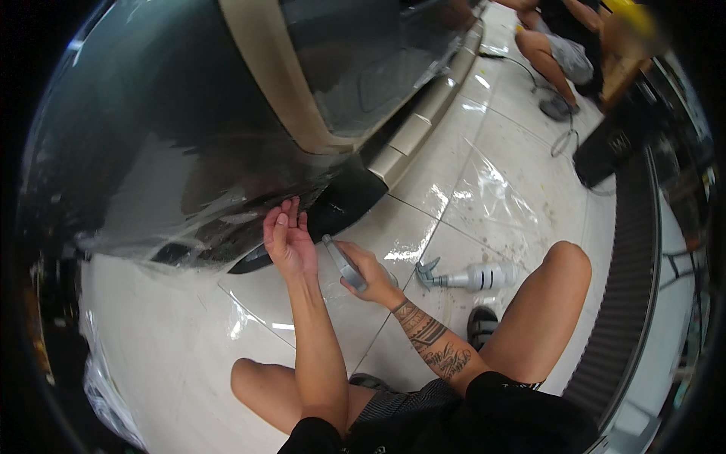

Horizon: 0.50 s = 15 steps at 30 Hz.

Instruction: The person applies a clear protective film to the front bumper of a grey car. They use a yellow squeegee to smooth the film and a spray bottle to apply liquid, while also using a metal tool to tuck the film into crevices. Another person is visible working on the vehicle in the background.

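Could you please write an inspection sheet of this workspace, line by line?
Surface: light floor tiles, shiny, with specks.
Job's things: clear film on a vehicle's dark panel; grey-topped spray bottle.
Clutter: second spray bottle lying on its side; crumpled clear plastic at the left.
Left hand: fingers curled near the film's edge; contact unclear.
Right hand: grip closed around the grey-topped spray bottle.
Cables: dark cable on the floor near another person's foot.
Surroundings: black bin at the right.
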{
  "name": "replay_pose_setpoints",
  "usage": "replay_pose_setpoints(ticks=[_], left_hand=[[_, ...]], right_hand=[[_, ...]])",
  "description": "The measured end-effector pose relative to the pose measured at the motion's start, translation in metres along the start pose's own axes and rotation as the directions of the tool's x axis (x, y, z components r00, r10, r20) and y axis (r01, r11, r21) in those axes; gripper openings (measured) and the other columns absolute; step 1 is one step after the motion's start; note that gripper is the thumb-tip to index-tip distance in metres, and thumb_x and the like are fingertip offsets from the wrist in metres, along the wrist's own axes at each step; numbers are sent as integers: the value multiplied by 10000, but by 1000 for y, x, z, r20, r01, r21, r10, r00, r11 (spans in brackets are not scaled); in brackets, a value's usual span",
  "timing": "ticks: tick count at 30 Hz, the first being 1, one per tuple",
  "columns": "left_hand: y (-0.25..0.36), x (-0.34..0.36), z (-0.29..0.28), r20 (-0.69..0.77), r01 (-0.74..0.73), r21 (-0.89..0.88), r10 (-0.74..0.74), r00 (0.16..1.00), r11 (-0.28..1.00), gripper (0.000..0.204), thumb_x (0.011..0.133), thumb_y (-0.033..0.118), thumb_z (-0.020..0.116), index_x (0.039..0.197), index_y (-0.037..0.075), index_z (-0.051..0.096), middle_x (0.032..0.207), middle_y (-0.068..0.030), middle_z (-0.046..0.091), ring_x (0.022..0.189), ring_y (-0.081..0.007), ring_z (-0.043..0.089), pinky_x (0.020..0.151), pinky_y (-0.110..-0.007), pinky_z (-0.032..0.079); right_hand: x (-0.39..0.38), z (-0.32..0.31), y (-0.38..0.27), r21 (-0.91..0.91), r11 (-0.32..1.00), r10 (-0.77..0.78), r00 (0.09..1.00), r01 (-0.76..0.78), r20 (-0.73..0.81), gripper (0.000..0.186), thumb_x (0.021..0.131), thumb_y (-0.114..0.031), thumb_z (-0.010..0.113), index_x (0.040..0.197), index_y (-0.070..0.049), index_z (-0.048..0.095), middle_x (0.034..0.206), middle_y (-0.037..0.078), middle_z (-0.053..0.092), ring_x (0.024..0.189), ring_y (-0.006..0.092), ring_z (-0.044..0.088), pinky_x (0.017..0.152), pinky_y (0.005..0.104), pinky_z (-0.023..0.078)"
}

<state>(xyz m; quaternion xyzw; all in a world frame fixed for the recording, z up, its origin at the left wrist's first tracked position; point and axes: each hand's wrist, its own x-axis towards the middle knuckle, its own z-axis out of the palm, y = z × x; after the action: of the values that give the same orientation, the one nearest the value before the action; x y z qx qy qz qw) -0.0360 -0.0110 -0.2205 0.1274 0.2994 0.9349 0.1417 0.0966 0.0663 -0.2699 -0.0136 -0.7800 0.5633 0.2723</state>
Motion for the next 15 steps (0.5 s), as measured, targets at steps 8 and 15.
replay_pose_setpoints(ticks=[8,15], left_hand=[[6,9,-11,151,116,-15,-113,982,993,166,890,128,593,1055,106,600,1118,-56,623,1089,-242,551,889,-371,432],[1,-8,-19,215,127,-46,-114,970,991,188,883,113,586,1070,126,595,1146,-41,606,1140,-242,507,920,-393,412]], right_hand=[[-5,-2,-41,71,997,-6,996,13,-94,676,645,-116,641,1259,78,432,1198,259,512,1075,409,519,952,359,407],[-31,10,-14,52,999,6,989,1,-146,682,643,-121,659,1262,48,429,1195,238,508,1106,393,503,958,359,402]])
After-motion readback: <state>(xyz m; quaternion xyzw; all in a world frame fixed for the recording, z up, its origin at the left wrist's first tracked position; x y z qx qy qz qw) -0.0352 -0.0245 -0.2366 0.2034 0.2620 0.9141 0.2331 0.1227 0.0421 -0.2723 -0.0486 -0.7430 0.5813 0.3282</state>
